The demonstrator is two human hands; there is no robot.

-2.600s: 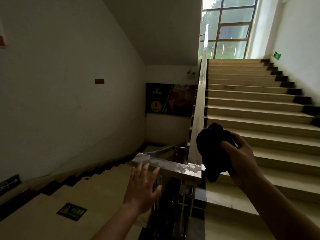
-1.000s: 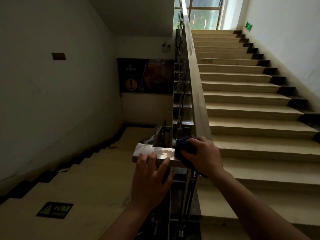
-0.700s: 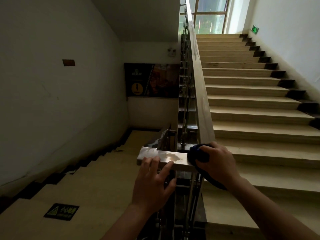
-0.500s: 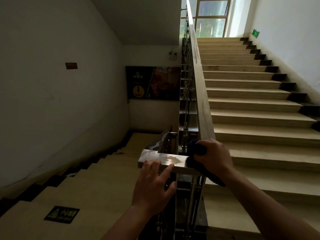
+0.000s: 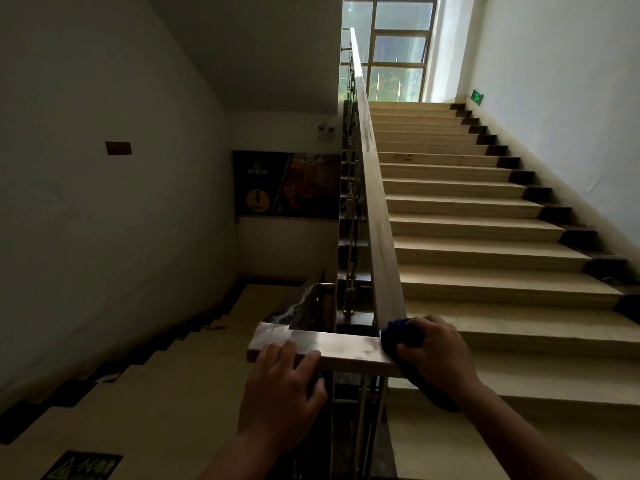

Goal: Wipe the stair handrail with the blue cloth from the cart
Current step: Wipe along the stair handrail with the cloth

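Observation:
The handrail (image 5: 377, 216) is a flat pale rail that runs up beside the ascending stairs and turns into a short horizontal piece (image 5: 343, 349) at the landing corner. My right hand (image 5: 438, 353) presses the dark blue cloth (image 5: 398, 336) onto the corner where the sloping rail meets the horizontal piece; part of the cloth hangs below my wrist. My left hand (image 5: 282, 389) rests on the left end of the horizontal piece, fingers curled over its near edge.
Stairs (image 5: 485, 237) climb ahead on the right to a window (image 5: 398, 46). A second flight (image 5: 138, 393) drops on the left along a white wall (image 5: 104, 202). Metal balusters (image 5: 349, 209) stand under the rail. A dark poster (image 5: 287, 183) hangs on the lower landing wall.
My right hand brought the cloth from mid-air down onto the rail corner and holds it there. My left hand settled onto the horizontal rail. The view tilted up slightly.

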